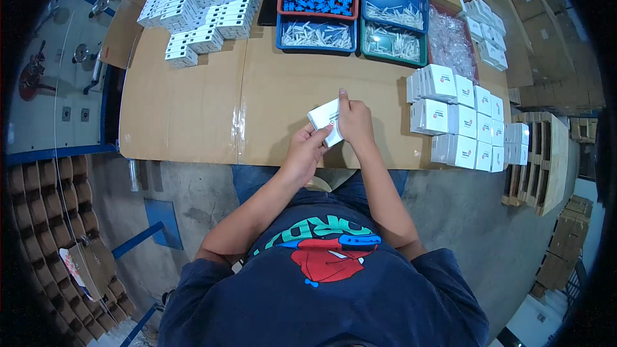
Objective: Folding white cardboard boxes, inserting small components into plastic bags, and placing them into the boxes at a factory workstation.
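Observation:
A small white box [323, 114] with dark and red print is tilted between my hands, above the cardboard-covered table near its front edge. My left hand [304, 152] grips its lower end, thumb across the printed face. On the box's right side my right hand [357, 120] is closed with the fingers curled against it and the thumb pointing up. The far side of the box and some fingertips are hidden.
Stacked white boxes stand at right [463, 122]; rows of white parts [205, 0] lie far left. At the back are a red tray [279, 9] of blue pieces, a blue tray [279, 47] of white plugs, a green tray [424, 58], and clear plastic bags [452, 45].

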### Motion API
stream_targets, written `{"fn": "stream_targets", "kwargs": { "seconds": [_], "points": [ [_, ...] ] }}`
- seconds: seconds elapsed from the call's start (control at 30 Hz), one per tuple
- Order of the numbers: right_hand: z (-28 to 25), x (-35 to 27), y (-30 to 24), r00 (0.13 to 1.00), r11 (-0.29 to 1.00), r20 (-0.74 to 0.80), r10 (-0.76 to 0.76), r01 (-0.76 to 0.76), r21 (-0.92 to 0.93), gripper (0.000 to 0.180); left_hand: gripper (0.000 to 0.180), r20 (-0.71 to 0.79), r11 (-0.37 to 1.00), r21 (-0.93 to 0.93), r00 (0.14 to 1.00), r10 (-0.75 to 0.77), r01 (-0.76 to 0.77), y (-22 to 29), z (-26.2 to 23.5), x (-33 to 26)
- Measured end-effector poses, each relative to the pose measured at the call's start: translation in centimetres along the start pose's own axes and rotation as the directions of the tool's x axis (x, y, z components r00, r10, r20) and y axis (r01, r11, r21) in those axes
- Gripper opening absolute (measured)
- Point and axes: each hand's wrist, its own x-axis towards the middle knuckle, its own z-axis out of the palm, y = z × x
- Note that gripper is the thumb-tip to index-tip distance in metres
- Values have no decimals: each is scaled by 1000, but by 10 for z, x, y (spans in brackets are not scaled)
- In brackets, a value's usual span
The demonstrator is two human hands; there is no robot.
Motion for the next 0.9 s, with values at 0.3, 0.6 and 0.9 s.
{"fn": "stream_targets", "kwargs": {
  "seconds": [0.3, 0.6, 0.9],
  "points": [
    [-21, -17, -11, 968, 960, -18, -250, 250, 129, 62, 30, 24, 981, -171, 996, -91, 94, 4, -16, 4],
    [-11, -50, -44, 879, 945, 369, -301, 223, 240, 43, 75, -74, 977, 132, 981, 180, -169, 35, -9, -27],
    [65, 38, -56, 921, 800, 179, -345, 189, 570, 29, 23, -109, 544, 808, 850, 515, -227, 15, -162, -58]
  ]
}}
